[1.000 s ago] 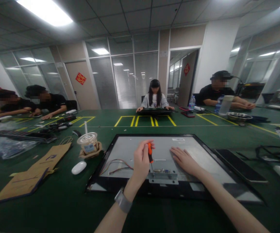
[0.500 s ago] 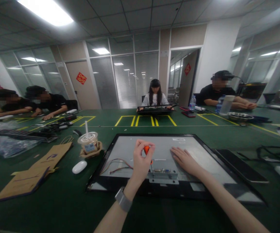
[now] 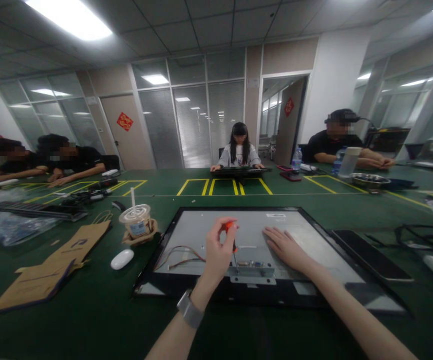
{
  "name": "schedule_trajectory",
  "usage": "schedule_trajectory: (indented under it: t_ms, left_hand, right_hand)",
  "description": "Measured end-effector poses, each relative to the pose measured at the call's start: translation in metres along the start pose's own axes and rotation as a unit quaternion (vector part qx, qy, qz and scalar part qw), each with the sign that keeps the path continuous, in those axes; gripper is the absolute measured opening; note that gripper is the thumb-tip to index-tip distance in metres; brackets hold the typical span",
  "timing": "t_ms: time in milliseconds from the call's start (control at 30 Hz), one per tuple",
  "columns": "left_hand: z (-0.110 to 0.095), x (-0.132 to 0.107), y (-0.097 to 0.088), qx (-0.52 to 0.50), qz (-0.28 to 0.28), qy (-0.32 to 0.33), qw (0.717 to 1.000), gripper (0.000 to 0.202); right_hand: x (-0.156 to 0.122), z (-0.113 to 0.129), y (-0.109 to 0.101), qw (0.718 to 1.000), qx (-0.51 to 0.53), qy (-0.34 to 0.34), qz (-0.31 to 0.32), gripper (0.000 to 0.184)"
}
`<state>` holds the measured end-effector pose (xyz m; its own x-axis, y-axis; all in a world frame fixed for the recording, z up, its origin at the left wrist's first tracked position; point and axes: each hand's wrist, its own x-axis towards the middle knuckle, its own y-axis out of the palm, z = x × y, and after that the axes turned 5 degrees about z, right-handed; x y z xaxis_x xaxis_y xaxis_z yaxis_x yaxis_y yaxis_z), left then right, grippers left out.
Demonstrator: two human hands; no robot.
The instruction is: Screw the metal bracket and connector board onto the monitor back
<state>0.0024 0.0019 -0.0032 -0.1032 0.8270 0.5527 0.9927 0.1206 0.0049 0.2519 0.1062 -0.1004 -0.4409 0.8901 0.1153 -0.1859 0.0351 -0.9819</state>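
My left hand [image 3: 219, 246] is closed round the orange handle of a screwdriver [image 3: 231, 228]. The screwdriver stands upright, its thin shaft reaching down to a metal bracket [image 3: 252, 272] with connector ports; its tip is too small to make out. Under both hands lies a flat display panel [image 3: 193, 225] with a grey back and black frame. My right hand [image 3: 284, 246] rests flat on the panel, fingers stretched out, right of the bracket. A bundle of thin wires [image 3: 180, 254] lies on the panel to the left of my left hand.
Left of the panel are a lidded drink cup [image 3: 137, 222], a white mouse [image 3: 122, 259] and brown paper bags [image 3: 47, 270]. A black phone-like slab [image 3: 372, 255] lies to the right. Across the green table, a person [image 3: 241, 150] holds another panel; other people sit at both sides.
My left fingers have shifted slightly on the screwdriver handle, which now leans a little differently. My right hand stays put. The person opposite has lowered their panel flatter.
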Motion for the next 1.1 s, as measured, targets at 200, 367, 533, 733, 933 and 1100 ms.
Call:
schedule_trajectory:
  t_ms: [200, 367, 533, 733, 933, 1100]
  left_hand:
    - [0.0002, 0.0008, -0.0005, 0.054, 0.001, 0.044, 0.998, 0.015]
    - [-0.0067, 0.001, -0.0003, 0.041, -0.014, 0.045, 0.998, 0.026]
    - [-0.0068, 0.0002, -0.0005, 0.026, -0.007, 0.025, 0.999, 0.029]
    - [-0.002, -0.0001, -0.0002, 0.038, -0.005, 0.019, 0.999, 0.024]
    - [-0.0033, 0.0024, 0.0004, 0.066, -0.019, 0.073, 0.995, 0.014]
    - [-0.0026, 0.0009, 0.001, 0.038, -0.013, 0.049, 0.998, 0.026]
  right_hand:
    - [-0.0002, 0.0005, -0.0005, 1.0, 0.001, 0.001, 0.006, 0.053]
    - [-0.0004, 0.0012, -0.002, 1.0, 0.0, 0.002, 0.009, 0.053]
    - [-0.0005, 0.0012, -0.002, 1.0, 0.002, 0.002, 0.007, 0.053]
    - [-0.0004, 0.0007, -0.0018, 1.0, 0.006, 0.0, 0.004, 0.053]
    - [-0.0003, 0.0012, -0.0022, 1.0, 0.001, 0.0, 0.011, 0.054]
    - [-0.0004, 0.0023, -0.0022, 1.0, -0.001, 0.004, 0.012, 0.055]
